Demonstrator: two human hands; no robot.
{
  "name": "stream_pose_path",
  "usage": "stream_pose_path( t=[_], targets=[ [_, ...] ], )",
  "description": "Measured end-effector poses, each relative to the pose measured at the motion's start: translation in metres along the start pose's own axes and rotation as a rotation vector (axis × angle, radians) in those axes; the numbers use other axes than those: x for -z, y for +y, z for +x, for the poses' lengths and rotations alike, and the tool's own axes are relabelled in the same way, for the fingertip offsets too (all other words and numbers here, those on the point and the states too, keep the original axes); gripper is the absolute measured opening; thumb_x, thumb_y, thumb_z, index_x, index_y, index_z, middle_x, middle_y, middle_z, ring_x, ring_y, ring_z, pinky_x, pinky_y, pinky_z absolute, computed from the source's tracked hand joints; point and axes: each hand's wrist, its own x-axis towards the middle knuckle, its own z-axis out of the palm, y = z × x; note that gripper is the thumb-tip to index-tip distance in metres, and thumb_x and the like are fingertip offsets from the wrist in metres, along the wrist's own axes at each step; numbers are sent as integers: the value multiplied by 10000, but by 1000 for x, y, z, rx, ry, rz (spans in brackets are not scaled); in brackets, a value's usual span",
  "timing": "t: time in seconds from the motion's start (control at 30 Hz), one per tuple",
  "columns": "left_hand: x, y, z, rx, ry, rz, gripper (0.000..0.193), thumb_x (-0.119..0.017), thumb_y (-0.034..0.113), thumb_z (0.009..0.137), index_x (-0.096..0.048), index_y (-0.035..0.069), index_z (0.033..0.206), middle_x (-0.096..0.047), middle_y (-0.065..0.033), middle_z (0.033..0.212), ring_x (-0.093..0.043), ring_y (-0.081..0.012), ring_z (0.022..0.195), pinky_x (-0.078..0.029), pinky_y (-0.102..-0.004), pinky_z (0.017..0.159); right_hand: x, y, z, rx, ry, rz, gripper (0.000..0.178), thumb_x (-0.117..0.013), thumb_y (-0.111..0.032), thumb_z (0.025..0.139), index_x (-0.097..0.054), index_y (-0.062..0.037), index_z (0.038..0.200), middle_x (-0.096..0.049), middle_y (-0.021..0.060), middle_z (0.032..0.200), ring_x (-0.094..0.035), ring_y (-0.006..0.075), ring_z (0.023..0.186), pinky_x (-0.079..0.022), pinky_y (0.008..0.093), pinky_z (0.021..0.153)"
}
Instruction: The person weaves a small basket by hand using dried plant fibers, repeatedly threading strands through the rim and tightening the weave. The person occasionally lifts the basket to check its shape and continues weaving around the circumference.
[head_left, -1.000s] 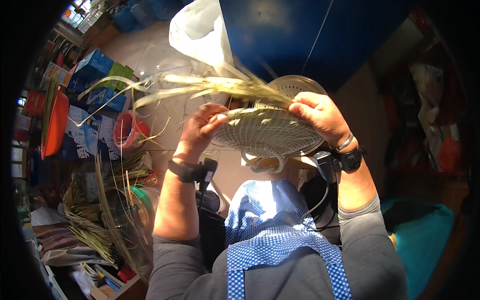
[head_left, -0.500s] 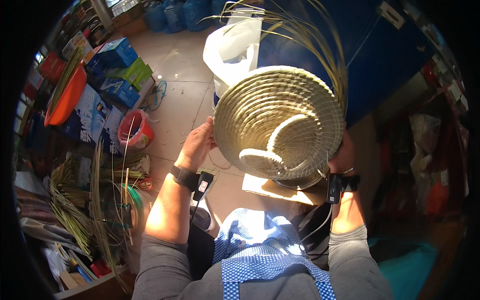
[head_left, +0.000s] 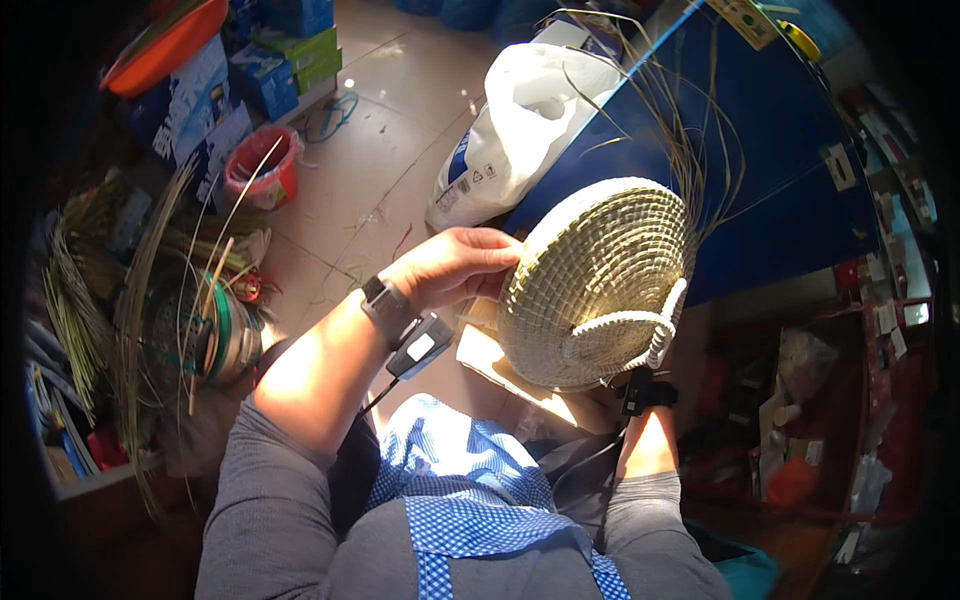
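Woven basket [head_left: 600, 285], round, with rope-like handle [head_left: 618, 322]; held up between the person and the blue desk [head_left: 770, 235]; tilted, handle toward lower right, longer visible axis running upper right to lower left; left hand [head_left: 458, 265], pinching the basket's left rim; right hand, hidden behind it, grip cannot tell; red bucket [head_left: 275, 185] and white bag [head_left: 515, 150], contents unclear.
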Motion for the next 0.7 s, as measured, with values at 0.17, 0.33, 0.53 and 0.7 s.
stream_pose_path(
  t=[0.17, 0.33, 0.53, 0.7],
  targets=[
    [5, -4, 4, -108, 42, -162, 287, -613, 226, 1001, -631, 19, 1199, -694, -72, 1123, -672, -169, 1020, -533, -353, 948, 18, -28, -7, -203, -339, -269, 238, -694, -7, 780, -643, 12, 1011, -679, 114, 874, -672, 211, 762, -544, 354, 626],
    [13, -6, 10, -196, 66, -302, 363, -552, 214, 1030, -559, -12, 1314, -656, -105, 1240, -639, -191, 1119, -502, -355, 1010, -5, -58, 3, -404, -342, 144, 247, -694, -47, 764, -643, -13, 1004, -668, 104, 906, -653, 216, 822, -515, 372, 697],
    [19, -5, 13, -219, 66, -313, 402, -526, 196, 1039, -501, -17, 1380, -633, -104, 1291, -621, -190, 1160, -483, -361, 1042, -81, -89, 10, -406, 63, 900, 319, -568, -203, 898, -576, -33, 1168, -594, 110, 1179, -555, 256, 1082, -413, 415, 942],
    [28, -5, 18, -224, 142, -261, 365, -524, 197, 1039, -544, -11, 1338, -649, -93, 1248, -625, -171, 1123, -484, -345, 1022, -140, -127, 4, -177, 294, 958, 418, -481, -287, 989, -509, -17, 1307, -520, 128, 1365, -468, 299, 1258, -323, 453, 1095]
  ],
)
